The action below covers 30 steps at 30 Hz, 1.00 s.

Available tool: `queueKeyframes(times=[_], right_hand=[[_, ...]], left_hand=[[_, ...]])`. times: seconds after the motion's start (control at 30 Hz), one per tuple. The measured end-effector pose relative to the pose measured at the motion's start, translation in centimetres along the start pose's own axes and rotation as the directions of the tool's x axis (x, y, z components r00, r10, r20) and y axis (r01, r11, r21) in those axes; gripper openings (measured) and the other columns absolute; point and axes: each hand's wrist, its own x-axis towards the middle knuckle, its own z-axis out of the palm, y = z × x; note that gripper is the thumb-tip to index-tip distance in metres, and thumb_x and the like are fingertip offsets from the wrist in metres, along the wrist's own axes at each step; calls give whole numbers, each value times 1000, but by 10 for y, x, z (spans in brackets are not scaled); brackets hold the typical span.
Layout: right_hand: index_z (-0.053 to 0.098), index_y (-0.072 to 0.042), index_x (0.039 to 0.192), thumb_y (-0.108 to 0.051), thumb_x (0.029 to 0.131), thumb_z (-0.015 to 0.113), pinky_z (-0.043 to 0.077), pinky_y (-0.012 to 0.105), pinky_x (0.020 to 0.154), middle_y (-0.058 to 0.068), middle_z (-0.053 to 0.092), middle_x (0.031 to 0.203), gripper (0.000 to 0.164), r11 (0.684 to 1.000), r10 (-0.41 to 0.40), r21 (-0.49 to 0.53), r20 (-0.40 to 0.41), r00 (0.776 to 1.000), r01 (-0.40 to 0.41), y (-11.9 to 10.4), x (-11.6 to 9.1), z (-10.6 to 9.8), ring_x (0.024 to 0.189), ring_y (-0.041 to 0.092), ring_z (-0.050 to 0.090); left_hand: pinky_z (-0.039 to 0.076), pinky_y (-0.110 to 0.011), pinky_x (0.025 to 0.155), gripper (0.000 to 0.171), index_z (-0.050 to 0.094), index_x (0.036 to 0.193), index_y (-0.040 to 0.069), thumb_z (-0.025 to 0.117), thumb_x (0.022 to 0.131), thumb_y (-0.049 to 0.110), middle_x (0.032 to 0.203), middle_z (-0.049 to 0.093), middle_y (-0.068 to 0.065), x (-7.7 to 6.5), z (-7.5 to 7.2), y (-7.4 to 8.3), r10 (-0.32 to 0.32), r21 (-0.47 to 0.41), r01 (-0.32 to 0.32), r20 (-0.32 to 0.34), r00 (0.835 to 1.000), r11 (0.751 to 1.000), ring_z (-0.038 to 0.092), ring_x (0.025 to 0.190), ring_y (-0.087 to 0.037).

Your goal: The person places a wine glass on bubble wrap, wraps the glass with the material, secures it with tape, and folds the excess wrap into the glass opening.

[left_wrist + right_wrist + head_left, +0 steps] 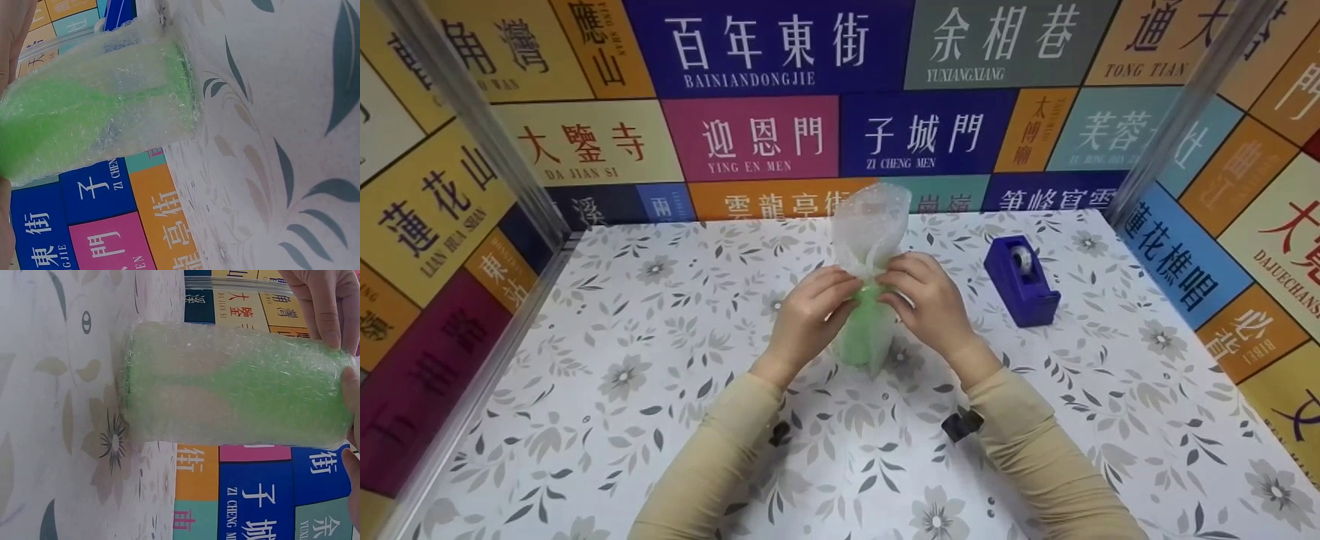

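Observation:
Upright on the table stands a green goblet-shaped thing (855,334) inside a sleeve of clear bubble wrap (874,217). Its green upper part narrows to a stem above a flat base, seen through the wrap (236,382) in the right wrist view. My left hand (814,304) pinches the wrap on the left side, just above the green part. From the other side my right hand (926,296) pinches it at the same height. Between the hands the wrap is gathered narrow, and its loose top flares above them. The left wrist view shows the wrapped lower part (135,101).
A purple tape dispenser (1024,289) with a roll of tape stands to the right of my right hand. The table (622,450) has a white leaf-and-flower cover. Colourful panels with characters (765,45) rise behind and at both sides, with clear edge posts at the corners.

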Motion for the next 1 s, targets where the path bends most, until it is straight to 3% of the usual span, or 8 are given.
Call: queueKeyframes(times=[0.2,0.37,0.53,0.8,1.0], right_hand=[[70,-5,95,-19,83,78,49,40,94,9,65,104,20,1000,3,-22,31,1000,-2,1,2,-1,104,31,58],[70,-6,95,-19,84,76,49,40,93,9,65,102,18,1000,21,-14,37,999,-20,1,3,-2,103,31,57],[70,-5,95,-19,84,76,48,40,93,8,65,102,18,1000,13,-13,44,999,-12,0,3,0,103,30,57],[72,-5,91,-22,82,77,50,38,93,7,66,100,20,1000,-29,3,29,999,29,-4,-1,5,102,29,59],[71,-5,90,-21,82,77,48,36,95,6,67,96,18,999,-35,37,20,999,35,-5,-1,5,99,28,59]], left_hand=[[53,-32,92,19,71,103,2,76,85,0,103,68,-7,-2,-1,2,46,64,-43,-46,998,997,64,101,-24],[55,-32,90,24,72,104,1,78,81,-3,103,68,-8,0,-3,6,134,133,-121,-99,986,984,65,99,-25],[54,-35,94,33,71,113,1,79,81,0,111,69,-10,4,-6,11,188,198,-166,-101,977,966,64,109,-27],[49,-35,101,38,67,122,3,77,85,6,125,65,-12,8,-5,12,152,227,-142,-29,988,964,58,122,-30],[45,-33,106,38,67,124,3,76,87,9,130,63,-12,8,-5,7,88,190,-96,45,995,977,54,127,-30]])
